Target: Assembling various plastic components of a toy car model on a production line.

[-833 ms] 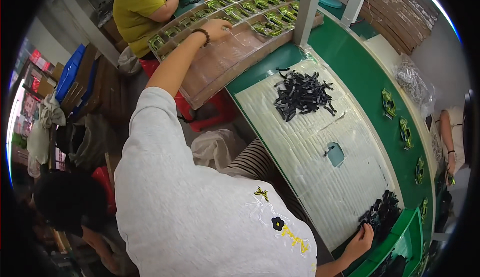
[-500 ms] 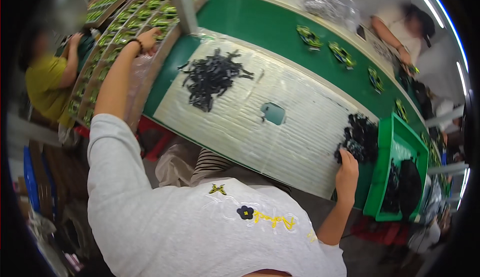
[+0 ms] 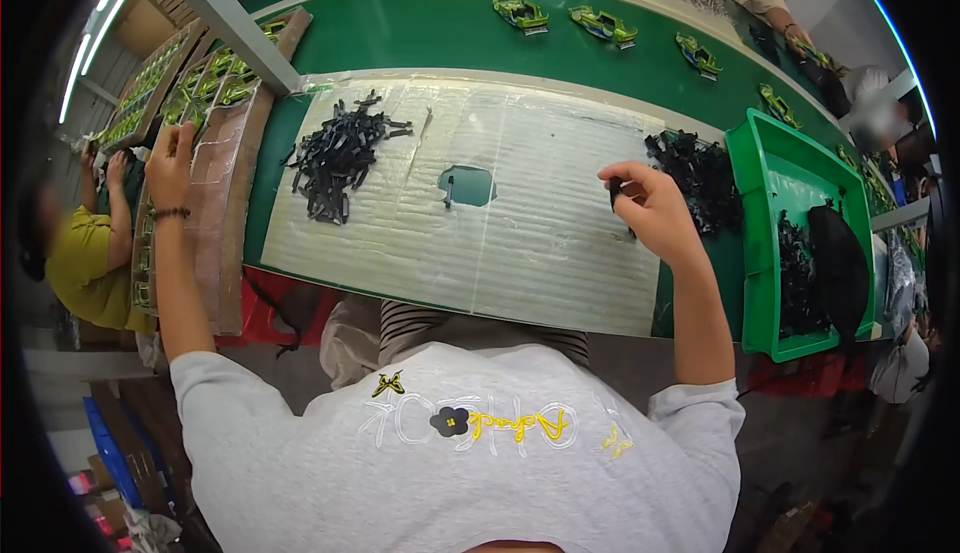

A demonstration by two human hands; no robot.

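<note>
My left hand [image 3: 168, 175] is over the partitioned tray [image 3: 235, 168], its fingers closed at a shiny yellow-green part [image 3: 185, 105]; how they grip it is partly hidden. On the right, my right hand [image 3: 660, 211] pinches a small black piece [image 3: 614, 191] between thumb and finger, above the pale ribbed sheet [image 3: 560, 253]. Close beside that hand lies a heap of black, curled pieces [image 3: 705, 178]. A second pile, of narrow black strips [image 3: 335, 158], rests on the sheet's left side. One loose strip [image 3: 449, 191] lies by the hole in the middle of the sheet.
A green bin [image 3: 762, 293] with black parts stands at the right edge of the table. Several yellow-green assemblies [image 3: 602, 26] sit spaced along the green surface [image 3: 400, 23] beyond. A grey post [image 3: 225, 18] rises at the back left. Co-workers sit at left and far right.
My right hand has left the black heap, moving left with a small black piece in its pinch. My left hand has shifted within the tray. The view has turned.
</note>
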